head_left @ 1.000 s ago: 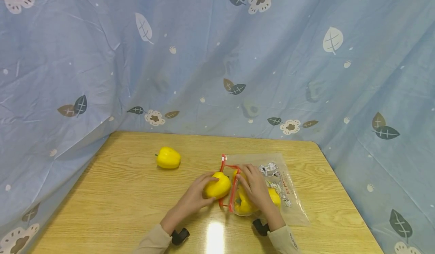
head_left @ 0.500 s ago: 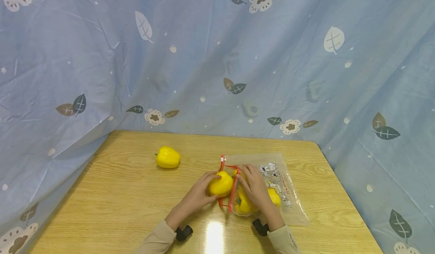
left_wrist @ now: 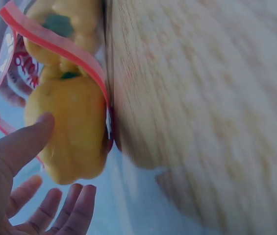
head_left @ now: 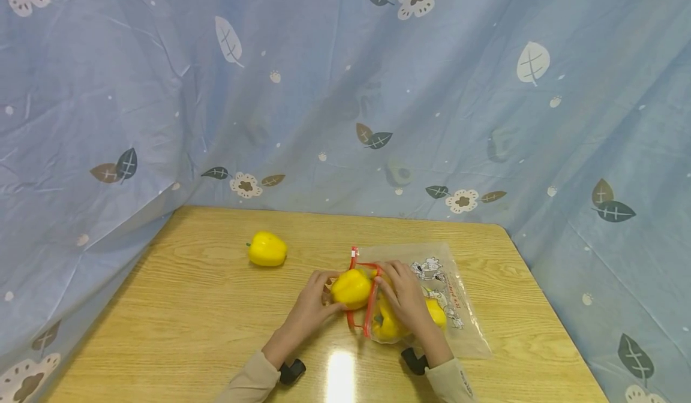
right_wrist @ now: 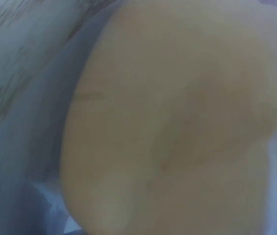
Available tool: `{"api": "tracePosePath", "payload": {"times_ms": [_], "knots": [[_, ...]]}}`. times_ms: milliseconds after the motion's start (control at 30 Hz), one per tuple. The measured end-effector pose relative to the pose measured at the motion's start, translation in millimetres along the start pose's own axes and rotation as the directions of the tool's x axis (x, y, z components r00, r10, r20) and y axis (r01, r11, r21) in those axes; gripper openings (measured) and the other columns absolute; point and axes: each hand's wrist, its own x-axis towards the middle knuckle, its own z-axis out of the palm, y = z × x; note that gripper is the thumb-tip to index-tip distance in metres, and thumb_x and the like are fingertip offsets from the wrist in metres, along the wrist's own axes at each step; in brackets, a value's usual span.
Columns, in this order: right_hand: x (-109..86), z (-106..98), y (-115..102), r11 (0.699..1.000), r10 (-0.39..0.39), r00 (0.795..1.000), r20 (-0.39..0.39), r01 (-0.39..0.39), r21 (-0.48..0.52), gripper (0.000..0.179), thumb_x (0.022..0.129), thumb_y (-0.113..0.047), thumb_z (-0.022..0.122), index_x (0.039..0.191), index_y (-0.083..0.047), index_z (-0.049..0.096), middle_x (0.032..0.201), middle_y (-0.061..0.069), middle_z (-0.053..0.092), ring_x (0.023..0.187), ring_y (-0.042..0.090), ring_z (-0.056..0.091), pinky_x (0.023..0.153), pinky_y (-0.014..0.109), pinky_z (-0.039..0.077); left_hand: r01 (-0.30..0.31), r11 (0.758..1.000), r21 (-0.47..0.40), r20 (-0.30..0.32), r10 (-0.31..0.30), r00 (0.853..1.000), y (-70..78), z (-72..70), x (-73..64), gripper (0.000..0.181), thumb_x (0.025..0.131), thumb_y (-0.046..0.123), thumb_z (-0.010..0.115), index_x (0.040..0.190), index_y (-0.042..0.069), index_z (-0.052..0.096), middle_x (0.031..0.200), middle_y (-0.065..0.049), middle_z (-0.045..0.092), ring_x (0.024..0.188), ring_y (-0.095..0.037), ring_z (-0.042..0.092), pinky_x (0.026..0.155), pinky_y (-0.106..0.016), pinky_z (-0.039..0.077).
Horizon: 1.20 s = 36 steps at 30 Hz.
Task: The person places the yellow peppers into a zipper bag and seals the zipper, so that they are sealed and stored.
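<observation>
A yellow bell pepper (head_left: 351,290) sits in the red-edged mouth of a clear plastic zip bag (head_left: 459,259) in the head view. My left hand (head_left: 310,308) is behind it; in the left wrist view, the thumb (left_wrist: 30,139) lies against the pepper's side while the other fingers (left_wrist: 77,215) are spread apart from it. With my right hand (head_left: 407,298) I hold the bag's upper edge, fingers over the red strip (head_left: 370,307). More yellow peppers (head_left: 387,326) lie inside the bag, partly under that hand. One pepper (right_wrist: 167,122) fills the right wrist view, blurred.
Another yellow bell pepper (head_left: 267,249) lies on the wooden table (head_left: 189,331), left of and behind the bag. A blue patterned curtain (head_left: 302,91) hangs behind the table and along both sides.
My left hand has moved the pepper slightly right into the bag's mouth, and its fingers have since loosened from around it. My right hand stays on the bag's edge.
</observation>
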Motion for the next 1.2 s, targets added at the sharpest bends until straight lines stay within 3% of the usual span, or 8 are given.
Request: {"api": "tracePosePath", "payload": {"times_ms": [700,1000,1200], "knots": [[1.0,-2.0,-1.2,1.000,0.002,1.000,0.011,-0.002,0.006,0.031,0.094,-0.027,0.054,0.122,-0.015,0.058,0.105,0.002,0.058,0.096,0.020,0.054,0.080,0.039,0.046,-0.008,0.990,-0.142,-0.007,0.007,1.000,2.9,6.0,-0.6,0.035,0.082,0.013,0.071,0.114,0.006,0.056,0.104,-0.008,0.054,0.088,-0.021,0.060,0.075,-0.024,0.055],[1.6,-2.5,-0.8,1.000,-0.004,1.000,0.007,0.004,0.003,0.030,0.093,-0.025,0.055,0.121,-0.016,0.059,0.104,0.002,0.058,0.093,0.019,0.054,0.077,0.038,0.046,0.018,0.945,-0.327,0.052,-0.001,0.999,0.9,9.9,0.9,0.035,0.086,0.010,0.066,0.118,0.002,0.053,0.116,-0.016,0.052,0.101,-0.030,0.059,0.083,-0.027,0.053],[1.1,-2.7,-1.8,1.000,0.005,1.000,0.010,-0.005,0.012,0.030,0.093,-0.026,0.055,0.123,-0.021,0.057,0.105,0.001,0.058,0.093,0.019,0.054,0.075,0.038,0.046,0.056,0.916,-0.397,0.120,-0.008,0.993,17.6,1.9,-0.6,0.041,0.087,0.004,0.062,0.124,-0.007,0.047,0.123,-0.026,0.049,0.104,-0.042,0.057,0.084,-0.031,0.053]]}}
